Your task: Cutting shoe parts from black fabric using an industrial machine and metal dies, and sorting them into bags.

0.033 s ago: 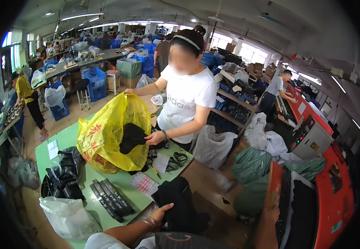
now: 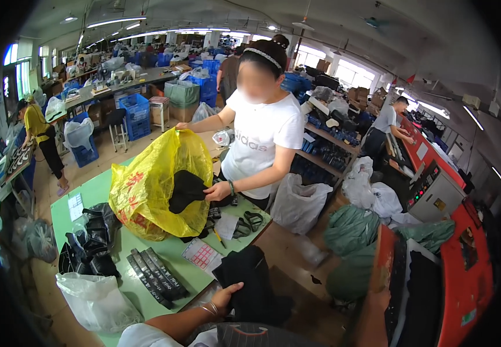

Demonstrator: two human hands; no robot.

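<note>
My left hand (image 2: 225,296) is closed round the near-left edge of a dark stack of black fabric pieces (image 2: 247,280), held over the table's near right corner. My right hand (image 2: 377,302) is low on the right, beside the red edge of a machine; its fingers are too dim to make out. Across the green table (image 2: 198,277), a person in a white shirt (image 2: 265,124) holds a yellow plastic bag (image 2: 146,188) by its rim. That person's other hand grips a black piece (image 2: 185,191) at the bag's mouth.
Bundled dark strips (image 2: 156,276), a white plastic bag (image 2: 97,303), black moulded parts (image 2: 91,243) and a printed sheet (image 2: 203,254) lie on the table. A red machine (image 2: 470,277) stands close on my right. Green sacks (image 2: 351,228) and a white sack (image 2: 299,202) sit on the floor.
</note>
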